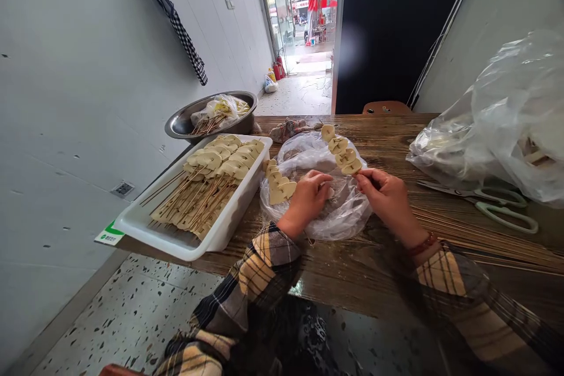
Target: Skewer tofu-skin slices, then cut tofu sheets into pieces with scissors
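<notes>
My right hand (388, 198) pinches the lower end of a skewer (341, 151) threaded with several pale tan food slices, which points up and to the left. My left hand (307, 197) is closed over a clear plastic bag (317, 188) on the wooden table (396, 258), fingers curled at something I cannot make out. A second filled skewer (278, 183) lies on the bag by my left hand. A white tray (194, 229) on the left holds several finished skewers.
A metal bowl (185, 120) with a bag and sticks stands behind the tray. Scissors (493, 202) and loose bamboo sticks (484, 241) lie at right under a large crumpled plastic bag (506, 117). A white wall runs along the left. An open doorway lies ahead.
</notes>
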